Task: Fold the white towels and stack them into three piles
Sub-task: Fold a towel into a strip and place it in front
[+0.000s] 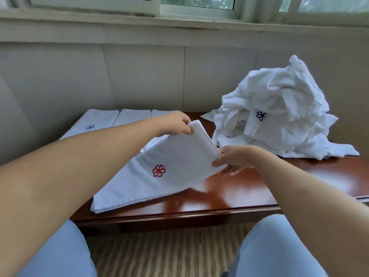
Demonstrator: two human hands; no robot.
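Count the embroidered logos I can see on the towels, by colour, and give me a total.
Red: 1, on the towel both hands hold, left and right.
Blue: 2, one on the heap, one on the left pile.
Total: 3

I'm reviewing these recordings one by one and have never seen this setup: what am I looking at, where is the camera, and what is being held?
There is no machine here. A person wears one camera on the head, looking forward and down, so you see their own arms and knees. Both hands lift one end of a folded white towel with a red emblem: the left hand pinches the far corner, the right hand grips the near corner. Its other end rests on a glossy brown table. At the back left lie folded towels side by side. On the right sits a heap of unfolded towels.
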